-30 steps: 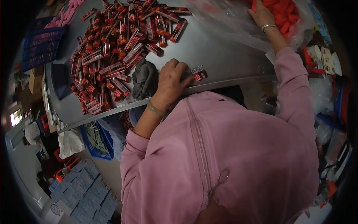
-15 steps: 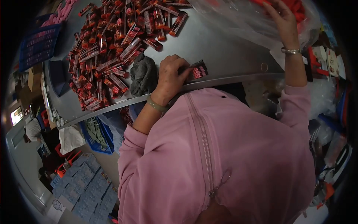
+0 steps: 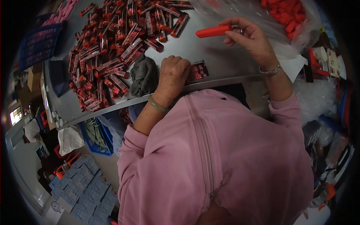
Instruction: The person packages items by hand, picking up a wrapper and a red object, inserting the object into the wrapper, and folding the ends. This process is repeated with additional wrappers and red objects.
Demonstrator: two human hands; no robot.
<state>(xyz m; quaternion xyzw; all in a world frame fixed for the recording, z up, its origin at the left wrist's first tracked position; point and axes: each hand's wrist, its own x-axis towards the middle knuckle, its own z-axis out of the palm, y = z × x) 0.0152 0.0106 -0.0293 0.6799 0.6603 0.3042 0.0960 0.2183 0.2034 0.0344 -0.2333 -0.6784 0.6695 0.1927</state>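
My left hand (image 3: 173, 74) rests near the metal table's front edge, its fingers curled round one end of a dark wrapper with red and pink print (image 3: 198, 71). Between the thumb and fingers of my right hand (image 3: 250, 40) is a bright red tube-shaped piece (image 3: 213, 31), held above the table and pointing left. Beside my left hand lies a crumpled grey cloth (image 3: 144, 75). A large heap of red-and-dark wrapped tubes (image 3: 108, 48) spreads over the table to the left of the cloth.
A clear plastic bag (image 3: 240, 13) with red pieces (image 3: 287, 15) lies at the back right. A blue basket (image 3: 40, 45) with pink pieces stands far left. Another blue basket (image 3: 98, 137) is below the table edge, near stacked light-blue boxes (image 3: 84, 187).
My right hand has come out of the bag and moved left and down, now with a red piece in its fingers. My left hand has stayed by the wrapper, its thumb now tucked in.
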